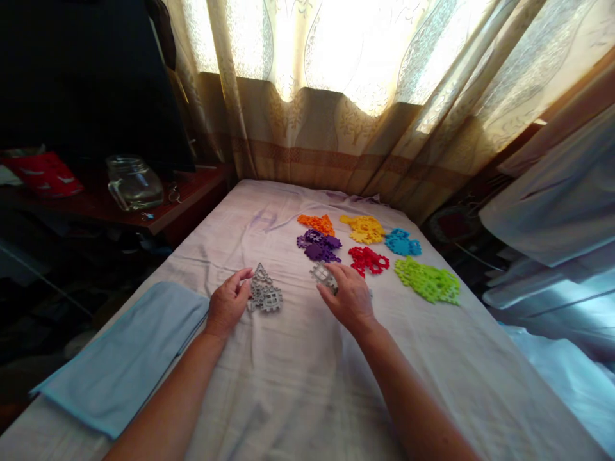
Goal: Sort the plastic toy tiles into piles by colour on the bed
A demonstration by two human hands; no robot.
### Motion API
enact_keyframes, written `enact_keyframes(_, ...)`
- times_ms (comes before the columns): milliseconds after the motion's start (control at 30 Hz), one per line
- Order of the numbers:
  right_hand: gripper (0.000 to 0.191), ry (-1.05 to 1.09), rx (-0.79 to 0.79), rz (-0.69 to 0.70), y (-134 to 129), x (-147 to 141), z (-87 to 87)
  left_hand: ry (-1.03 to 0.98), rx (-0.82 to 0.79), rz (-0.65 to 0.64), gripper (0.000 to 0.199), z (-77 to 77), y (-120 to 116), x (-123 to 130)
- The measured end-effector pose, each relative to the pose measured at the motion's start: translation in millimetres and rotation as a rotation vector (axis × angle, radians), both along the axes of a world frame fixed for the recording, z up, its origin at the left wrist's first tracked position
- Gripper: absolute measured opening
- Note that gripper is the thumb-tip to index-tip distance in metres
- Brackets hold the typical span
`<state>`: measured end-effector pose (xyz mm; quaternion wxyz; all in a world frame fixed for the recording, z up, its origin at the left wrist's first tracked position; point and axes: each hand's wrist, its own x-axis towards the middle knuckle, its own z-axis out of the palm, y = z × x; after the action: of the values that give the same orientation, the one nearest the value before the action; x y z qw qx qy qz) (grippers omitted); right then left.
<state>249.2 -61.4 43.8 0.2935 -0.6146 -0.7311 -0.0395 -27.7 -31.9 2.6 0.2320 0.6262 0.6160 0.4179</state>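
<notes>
My left hand (229, 301) rests on the sheet with its fingers loosely bent and a little apart. Its fingertips are at the left edge of a small pile of grey interlocking toy pieces (266, 298), some with toothed edges and one like a window grid. Farther right, my right hand (350, 294) reaches over more grey building pieces (323, 274). Its thumb and fingers close around them, and the palm hides part of them.
Beyond my right hand lie sorted piles of orange (317, 223), purple (319, 246), yellow (364, 228), blue (402, 242), red (369, 259) and green pieces (427, 280). A light blue cloth (129, 352) lies left. A glass jar (134, 184) stands on the side desk (192, 192).
</notes>
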Motion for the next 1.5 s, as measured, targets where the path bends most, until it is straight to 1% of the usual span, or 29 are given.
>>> enact_keyframes(67,0.042,-0.004,0.045,-0.053,-18,21,-8.0,0.001,0.0,0.004,0.039,1.1,0,0)
enact_keyframes(133,0.042,-0.02,0.075,-0.075,-33,34,-17.8,-0.001,-0.004,0.006,0.04,1.8,-1,0)
enact_keyframes(200,0.042,-0.045,0.097,-0.069,-43,40,-27.4,-0.001,-0.007,0.006,0.04,1.9,-1,0)
enact_keyframes(300,0.041,-0.077,0.1,-0.067,-49,41,-36.9,0.01,0.0,0.007,0.04,1.2,-2,-2)
enact_keyframes(400,0.043,-0.092,0.079,-0.074,-49,39,-38.5,0.019,0.014,0.013,0.039,1.1,-4,-2)
enact_keyframes(500,0.039,-0.096,0.077,-0.062,-50,33,-33.0,0.029,0.025,0.022,0.039,2.5,-5,-2)
enact_keyframes(567,0.031,-0.083,0.075,-0.027,-52,23,-25.7,0.036,0.026,0.024,0.039,3.8,-6,-1)
enact_keyframes(667,0.025,-0.068,0.014,0.101,-49,-5,-11.6,0.05,0.028,0.021,0.038,5.2,-5,-1)
enact_keyframes(733,0.028,-0.082,-0.044,0.21,-43,-29,-3.3,0.059,0.031,0.019,0.038,5.5,-5,-1)
enact_keyframes(800,0.036,-0.105,-0.098,0.287,-33,-53,1.3,0.065,0.032,0.016,0.039,5.4,-5,-1)
enact_keyframes(867,0.046,-0.134,-0.156,0.31,-23,-72,1.2,0.077,0.034,0.011,0.039,5.2,-5,-1)
enact_keyframes(933,0.05,-0.168,-0.218,0.314,-14,-83,-2.5,0.091,0.037,0.01,0.039,4.8,-5,-1)
enact_keyframes(1033,0.04,-0.199,-0.268,0.319,-11,-88,-9.0,0.109,0.041,0.007,0.038,3.8,-4,-2)
enact_keyframes(1100,0.035,-0.193,-0.257,0.305,-15,-85,-10.9,0.117,0.041,0.001,0.039,2.6,-3,-2)
enact_keyframes(1200,0.04,-0.16,-0.213,0.281,-27,-74,-10.1,0.129,0.044,-0.007,0.039,0.0,-1,-3)
enact_keyframes(1333,0.041,-0.1,-0.115,0.242,-43,-45,-10.8,0.163,0.065,-0.008,0.037,-2.0,-1,-3)
enact_keyframes(1400,0.04,-0.06,-0.048,0.18,-48,-24,-14.0,0.191,0.09,-0.012,0.036,-1.0,-2,-3)
enact_keyframes(1500,0.039,0.011,0.049,0.006,-51,14,-21.8,0.241,0.141,-0.026,0.035,2.5,-6,-1)
